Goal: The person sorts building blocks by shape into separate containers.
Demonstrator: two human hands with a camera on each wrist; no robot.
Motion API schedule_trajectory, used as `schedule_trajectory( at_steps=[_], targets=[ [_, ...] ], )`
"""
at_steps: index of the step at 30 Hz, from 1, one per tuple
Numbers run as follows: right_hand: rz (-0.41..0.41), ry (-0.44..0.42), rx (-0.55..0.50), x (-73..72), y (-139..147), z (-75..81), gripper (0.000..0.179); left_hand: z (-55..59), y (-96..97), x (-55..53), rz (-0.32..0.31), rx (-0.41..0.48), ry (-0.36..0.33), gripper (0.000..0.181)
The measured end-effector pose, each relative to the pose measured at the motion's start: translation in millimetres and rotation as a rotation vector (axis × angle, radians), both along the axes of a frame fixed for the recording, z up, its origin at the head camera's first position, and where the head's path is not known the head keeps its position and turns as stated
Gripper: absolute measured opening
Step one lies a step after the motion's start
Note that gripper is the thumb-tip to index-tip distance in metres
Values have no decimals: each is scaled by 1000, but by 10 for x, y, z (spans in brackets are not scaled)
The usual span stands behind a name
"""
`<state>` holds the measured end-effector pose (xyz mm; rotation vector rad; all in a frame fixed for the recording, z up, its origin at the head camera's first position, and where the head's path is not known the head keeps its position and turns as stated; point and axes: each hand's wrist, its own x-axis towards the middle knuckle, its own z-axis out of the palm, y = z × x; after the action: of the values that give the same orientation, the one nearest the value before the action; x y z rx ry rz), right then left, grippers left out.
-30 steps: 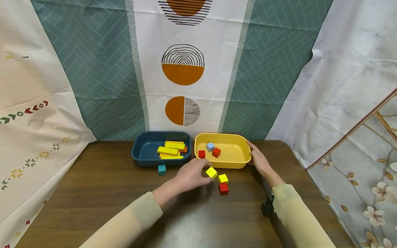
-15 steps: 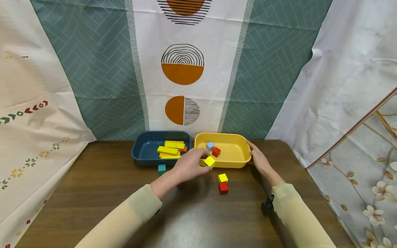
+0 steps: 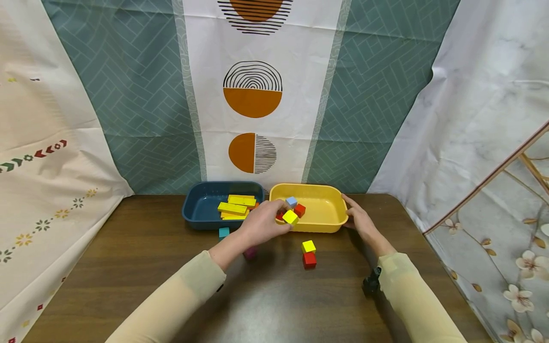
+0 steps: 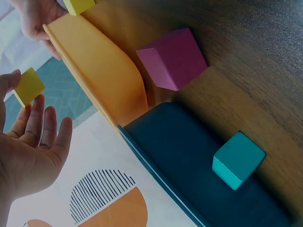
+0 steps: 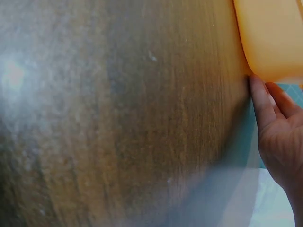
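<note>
My left hand (image 3: 262, 225) pinches a yellow cube (image 3: 290, 217) between thumb and fingertips, above the near left rim of the yellow tray (image 3: 321, 228). In the left wrist view this yellow cube (image 4: 29, 88) shows between the thumb and fingers. Inside the tray lie a light blue cube (image 3: 291, 201), a red cube (image 3: 299, 210) and a second red one, partly hidden by the hand. My right hand (image 3: 362, 225) touches the tray's right end with its fingers fairly straight, as the right wrist view also shows.
Left of the yellow tray stands a dark blue tray (image 3: 194, 222) with several yellow blocks (image 3: 232, 208). Before the trays are a teal cube (image 3: 224, 232), a magenta cube (image 3: 250, 253) partly behind the left wrist, another yellow cube (image 3: 308, 247) and a red cube (image 3: 309, 260) touching it.
My left hand has carried the yellow cube away from the one on the table and over the yellow tray's rim. The magenta cube has come into sight. My right hand stays put.
</note>
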<state>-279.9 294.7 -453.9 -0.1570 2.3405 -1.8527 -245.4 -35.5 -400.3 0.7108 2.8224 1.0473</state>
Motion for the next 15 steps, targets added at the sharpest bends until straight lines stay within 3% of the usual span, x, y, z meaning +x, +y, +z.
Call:
schedule_trajectory(
  at_steps=[7, 15],
  targets=[
    [27, 2, -30, -19, 52, -36, 63, 27, 5, -48, 26, 1, -16, 46],
    [31, 34, -9, -199, 179, -335, 63, 55, 35, -154, 43, -15, -12, 47]
  ],
)
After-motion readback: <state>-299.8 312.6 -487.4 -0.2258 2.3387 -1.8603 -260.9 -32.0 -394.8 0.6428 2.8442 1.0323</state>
